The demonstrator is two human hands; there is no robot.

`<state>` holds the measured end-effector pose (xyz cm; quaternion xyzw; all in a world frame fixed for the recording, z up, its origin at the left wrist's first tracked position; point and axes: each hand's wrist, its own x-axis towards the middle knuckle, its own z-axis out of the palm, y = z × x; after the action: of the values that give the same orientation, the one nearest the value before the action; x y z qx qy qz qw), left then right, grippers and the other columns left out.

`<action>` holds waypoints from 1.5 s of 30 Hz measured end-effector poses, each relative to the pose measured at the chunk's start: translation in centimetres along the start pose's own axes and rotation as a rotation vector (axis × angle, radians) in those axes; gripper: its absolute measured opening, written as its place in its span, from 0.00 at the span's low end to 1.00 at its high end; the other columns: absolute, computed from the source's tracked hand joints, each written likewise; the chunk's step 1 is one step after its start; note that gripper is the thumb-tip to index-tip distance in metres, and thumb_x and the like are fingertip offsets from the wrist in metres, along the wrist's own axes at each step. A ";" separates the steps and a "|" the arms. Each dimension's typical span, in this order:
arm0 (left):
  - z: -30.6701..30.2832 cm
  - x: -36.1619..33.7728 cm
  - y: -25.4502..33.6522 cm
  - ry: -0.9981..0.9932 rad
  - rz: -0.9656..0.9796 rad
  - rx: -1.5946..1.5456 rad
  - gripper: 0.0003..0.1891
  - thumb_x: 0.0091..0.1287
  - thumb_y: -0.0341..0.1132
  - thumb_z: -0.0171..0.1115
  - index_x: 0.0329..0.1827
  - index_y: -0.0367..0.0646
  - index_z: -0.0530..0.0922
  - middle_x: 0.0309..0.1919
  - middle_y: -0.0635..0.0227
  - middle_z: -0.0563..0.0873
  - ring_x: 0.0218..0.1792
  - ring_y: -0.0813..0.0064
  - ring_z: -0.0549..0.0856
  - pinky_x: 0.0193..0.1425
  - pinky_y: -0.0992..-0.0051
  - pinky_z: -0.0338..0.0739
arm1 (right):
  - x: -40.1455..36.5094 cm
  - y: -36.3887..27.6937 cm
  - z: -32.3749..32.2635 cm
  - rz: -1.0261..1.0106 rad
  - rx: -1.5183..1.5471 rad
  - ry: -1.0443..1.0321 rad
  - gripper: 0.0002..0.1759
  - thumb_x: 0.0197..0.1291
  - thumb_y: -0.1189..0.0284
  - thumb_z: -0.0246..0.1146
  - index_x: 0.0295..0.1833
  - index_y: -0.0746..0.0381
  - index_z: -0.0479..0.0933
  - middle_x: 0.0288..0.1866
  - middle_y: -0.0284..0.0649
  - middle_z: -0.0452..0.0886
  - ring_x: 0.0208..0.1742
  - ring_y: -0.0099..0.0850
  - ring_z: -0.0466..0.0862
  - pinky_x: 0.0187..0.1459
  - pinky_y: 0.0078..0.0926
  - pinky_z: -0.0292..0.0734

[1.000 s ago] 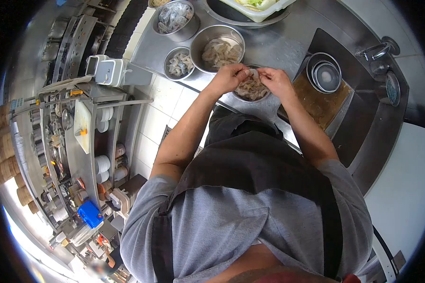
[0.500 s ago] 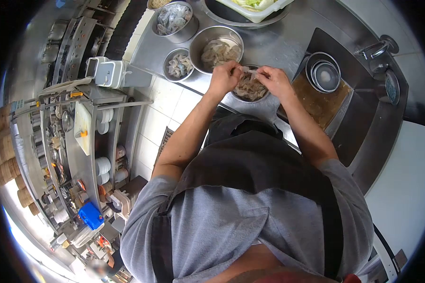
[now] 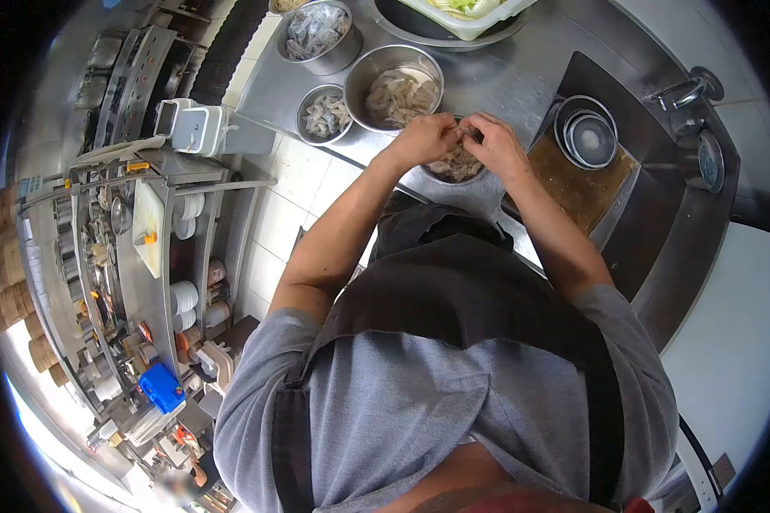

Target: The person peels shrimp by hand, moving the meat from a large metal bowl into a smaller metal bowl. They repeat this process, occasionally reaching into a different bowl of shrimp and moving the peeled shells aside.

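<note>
The left hand [image 3: 426, 138] and right hand [image 3: 494, 147] are closed, fingertips pinching one small shrimp [image 3: 462, 131] between them, just above the bowl [image 3: 455, 182]. It looks soft, light, wet and slippery. Best to hold its body gently.

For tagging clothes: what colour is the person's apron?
Black apron, worn over a grey shirt; shows best in the head view.

On the desk [image 3: 505, 85], the near bowl [image 3: 470, 179] sits right before you, under your left hand [image 3: 428, 137] and right hand [image 3: 498, 145]. Behind it, leftward, stand a larger bowl [image 3: 359, 81] and a small bowl [image 3: 304, 107]; the sink [image 3: 582, 188] lies right.
</note>
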<state>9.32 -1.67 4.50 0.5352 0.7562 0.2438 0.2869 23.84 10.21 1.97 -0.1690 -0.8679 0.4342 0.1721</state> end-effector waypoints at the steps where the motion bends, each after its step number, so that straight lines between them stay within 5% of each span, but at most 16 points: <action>1: -0.2 -0.1 0.1 -0.006 -0.044 -0.105 0.13 0.66 0.41 0.63 0.43 0.39 0.81 0.34 0.53 0.85 0.39 0.54 0.85 0.44 0.63 0.76 | 0.1 0.2 0.1 0.006 -0.002 0.022 0.12 0.56 0.70 0.64 0.44 0.64 0.80 0.37 0.46 0.80 0.42 0.46 0.82 0.43 0.37 0.76; 12: -0.3 -1.9 -0.8 0.096 -0.186 -0.261 0.11 0.68 0.38 0.61 0.39 0.38 0.80 0.31 0.59 0.85 0.36 0.69 0.83 0.41 0.69 0.75 | 0.3 0.9 0.7 0.025 0.014 -0.018 0.13 0.55 0.67 0.66 0.41 0.65 0.83 0.35 0.45 0.79 0.41 0.45 0.80 0.45 0.38 0.74; 18: -0.4 -3.1 -3.2 0.121 -0.238 -0.317 0.10 0.69 0.37 0.58 0.40 0.39 0.80 0.34 0.63 0.86 0.36 0.75 0.82 0.43 0.72 0.75 | 0.7 0.4 0.7 -0.150 -0.010 -0.064 0.10 0.55 0.69 0.66 0.38 0.64 0.84 0.36 0.43 0.81 0.41 0.43 0.81 0.47 0.37 0.75; 23: -4.0 -5.0 -7.7 0.368 -0.238 -0.207 0.11 0.71 0.36 0.55 0.43 0.38 0.82 0.36 0.67 0.87 0.37 0.79 0.82 0.44 0.75 0.75 | 0.0 0.7 0.3 -0.094 -0.083 -0.113 0.09 0.55 0.70 0.67 0.38 0.63 0.83 0.41 0.42 0.83 0.43 0.42 0.82 0.50 0.38 0.74; 25: -6.3 -5.8 -8.9 0.564 -0.369 -0.100 0.14 0.69 0.40 0.56 0.46 0.38 0.83 0.39 0.61 0.88 0.40 0.71 0.85 0.47 0.71 0.77 | -0.5 1.8 0.7 -0.103 -0.152 -0.097 0.09 0.55 0.69 0.66 0.39 0.63 0.84 0.42 0.42 0.83 0.44 0.43 0.82 0.51 0.38 0.74; 27: -8.1 -6.6 -8.8 0.657 -0.522 0.092 0.15 0.64 0.43 0.61 0.44 0.40 0.84 0.39 0.52 0.87 0.43 0.54 0.86 0.49 0.62 0.79 | -0.9 2.4 1.1 -0.116 -0.218 -0.083 0.10 0.56 0.69 0.66 0.40 0.63 0.84 0.43 0.42 0.83 0.45 0.43 0.82 0.51 0.38 0.74; 28: -7.9 -6.9 -10.7 0.742 -0.396 0.347 0.14 0.62 0.41 0.60 0.43 0.40 0.84 0.39 0.51 0.86 0.43 0.51 0.85 0.49 0.60 0.79 | -1.0 2.3 1.1 -0.100 -0.192 -0.051 0.10 0.57 0.69 0.66 0.41 0.63 0.84 0.44 0.43 0.83 0.46 0.43 0.81 0.51 0.37 0.74; 31: -6.5 -8.1 -11.1 0.677 -0.373 0.504 0.13 0.62 0.39 0.59 0.41 0.41 0.84 0.41 0.49 0.86 0.43 0.50 0.85 0.49 0.58 0.80 | -1.4 1.4 0.4 -0.068 -0.138 -0.029 0.10 0.58 0.70 0.65 0.43 0.63 0.84 0.44 0.43 0.83 0.48 0.44 0.82 0.51 0.36 0.76; 34: -2.1 -7.4 -8.3 0.504 -0.273 0.303 0.11 0.65 0.39 0.55 0.34 0.44 0.84 0.28 0.53 0.85 0.29 0.49 0.85 0.38 0.55 0.81 | -1.9 1.3 0.2 -0.072 -0.109 -0.007 0.10 0.58 0.72 0.64 0.44 0.63 0.84 0.46 0.44 0.82 0.48 0.44 0.82 0.51 0.35 0.77; 36: 1.5 -6.5 -5.5 0.178 -0.233 0.200 0.08 0.59 0.36 0.64 0.38 0.43 0.84 0.37 0.59 0.86 0.41 0.58 0.86 0.47 0.63 0.80 | -2.0 1.5 0.4 -0.082 -0.108 0.016 0.10 0.57 0.73 0.64 0.44 0.63 0.84 0.46 0.44 0.82 0.48 0.43 0.82 0.50 0.35 0.77; 38: 3.8 -5.8 -2.2 0.055 -0.234 0.365 0.15 0.57 0.42 0.67 0.42 0.42 0.83 0.42 0.56 0.84 0.47 0.58 0.84 0.49 0.62 0.80 | -2.4 1.7 0.8 -0.123 -0.111 0.024 0.10 0.57 0.74 0.63 0.44 0.63 0.83 0.47 0.44 0.82 0.48 0.43 0.82 0.52 0.35 0.77; 45: 7.2 -4.6 -3.4 0.164 -0.102 0.469 0.17 0.57 0.44 0.66 0.41 0.39 0.82 0.42 0.55 0.84 0.44 0.57 0.85 0.47 0.61 0.82 | -3.5 0.8 0.5 -0.042 -0.098 0.002 0.11 0.56 0.76 0.62 0.46 0.63 0.83 0.48 0.43 0.82 0.49 0.43 0.82 0.52 0.36 0.77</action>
<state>13.23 -6.60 -2.16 0.5267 0.8389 0.0894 0.1045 26.86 8.77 0.52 -0.1593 -0.8913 0.3873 0.1737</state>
